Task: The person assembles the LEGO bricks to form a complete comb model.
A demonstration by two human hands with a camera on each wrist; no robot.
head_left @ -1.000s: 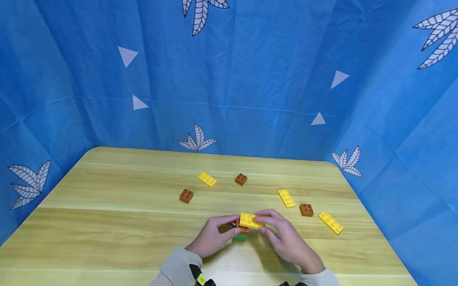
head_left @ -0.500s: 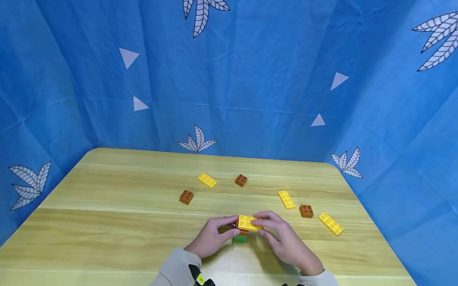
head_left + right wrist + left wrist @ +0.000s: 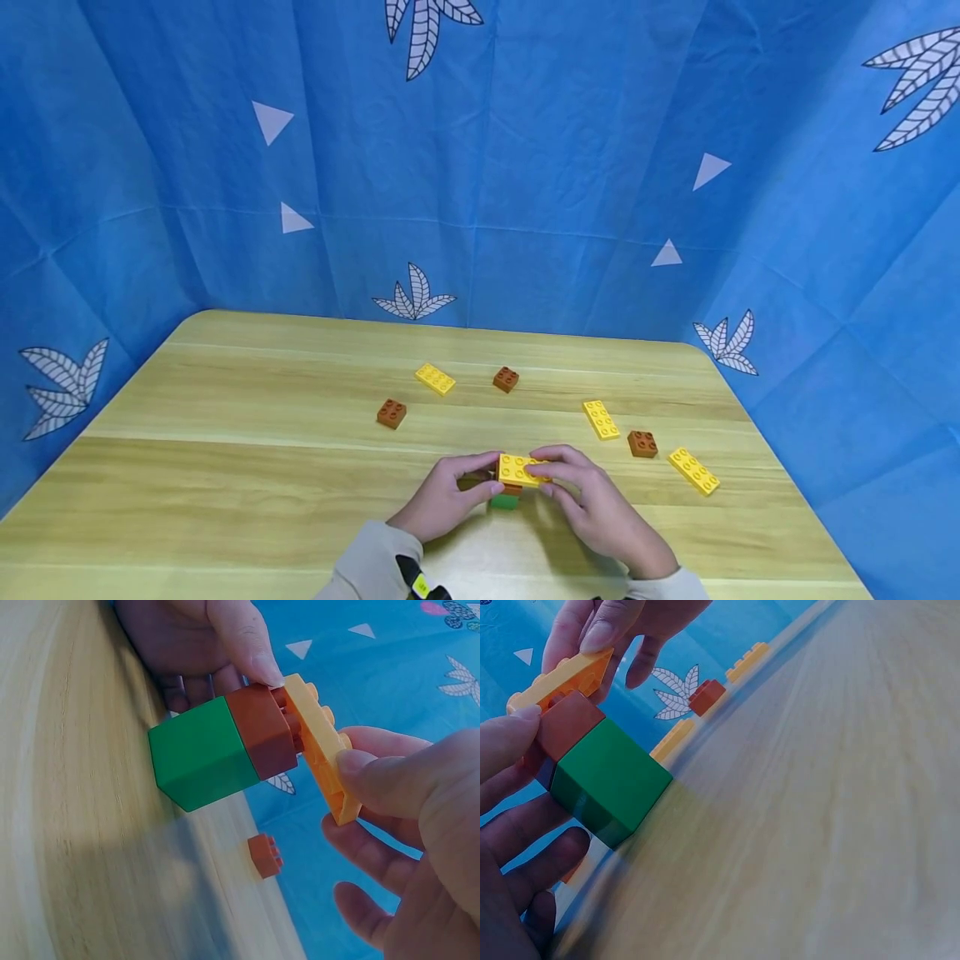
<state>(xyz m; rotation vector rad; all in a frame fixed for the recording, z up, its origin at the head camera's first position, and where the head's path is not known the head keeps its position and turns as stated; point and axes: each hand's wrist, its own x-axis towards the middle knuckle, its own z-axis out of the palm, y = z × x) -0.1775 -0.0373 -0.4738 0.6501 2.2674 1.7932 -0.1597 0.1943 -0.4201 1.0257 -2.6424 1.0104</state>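
while the green block (image 3: 199, 754) is stood on the worktop (image 3: 262, 492), the brown block (image 3: 262, 735) atop it is pinched by fingers of the left hand (image 3: 446, 497). above the green block, the yellow plate (image 3: 313, 724) is clamped in fingers of the right hand (image 3: 600, 500); brown studs (image 3: 292, 722) can be seen beneath it.

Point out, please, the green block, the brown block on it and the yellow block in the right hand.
Green block (image 3: 202, 754), right wrist view: its side face.
Brown block (image 3: 571, 724), left wrist view: its side.
Yellow block (image 3: 516, 471), head view: its studded top.
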